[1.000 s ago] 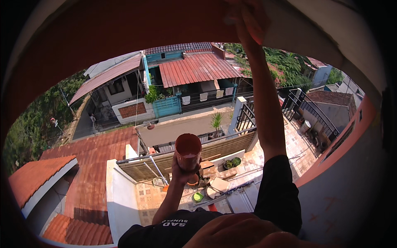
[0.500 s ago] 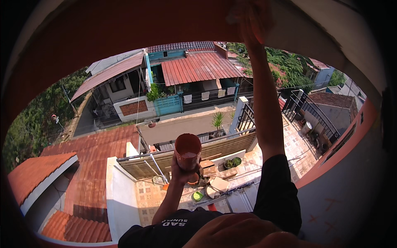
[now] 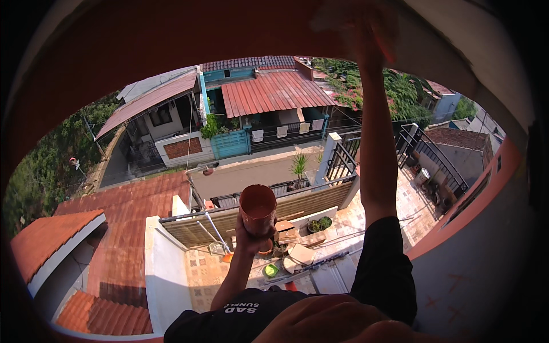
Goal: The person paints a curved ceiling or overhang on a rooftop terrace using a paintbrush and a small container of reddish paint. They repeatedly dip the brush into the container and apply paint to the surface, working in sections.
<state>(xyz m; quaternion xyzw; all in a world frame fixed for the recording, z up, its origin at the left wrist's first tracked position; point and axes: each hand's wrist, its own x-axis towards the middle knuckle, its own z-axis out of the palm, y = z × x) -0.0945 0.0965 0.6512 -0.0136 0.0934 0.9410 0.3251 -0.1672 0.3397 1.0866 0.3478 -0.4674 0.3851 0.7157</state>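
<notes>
My left hand [image 3: 250, 240] is wrapped round a reddish-brown paint cup [image 3: 258, 210], held upright at mid-height with its open mouth facing up. Inside, the cup looks coated in the same colour; how full it is does not show clearly. My right arm reaches straight up, and my right hand [image 3: 374, 34] is at the dark red overhead surface [image 3: 200, 28]. Motion and shade blur its fingers, which seem closed on something pale that I cannot make out, with a reddish-orange streak beside the hand.
A pale wall [image 3: 474, 274] with orange marks stands close on my right. Far below lies a tiled yard [image 3: 197, 277] with cardboard, a green basket [image 3: 270, 270] and potted plants [image 3: 319, 224]. Rusty metal roofing [image 3: 126, 228] is at the left, with a fence [image 3: 200, 231] and street beyond.
My right hand has slid to the right along the overhead surface. My left hand and the paint cup have stayed nearly in place.
</notes>
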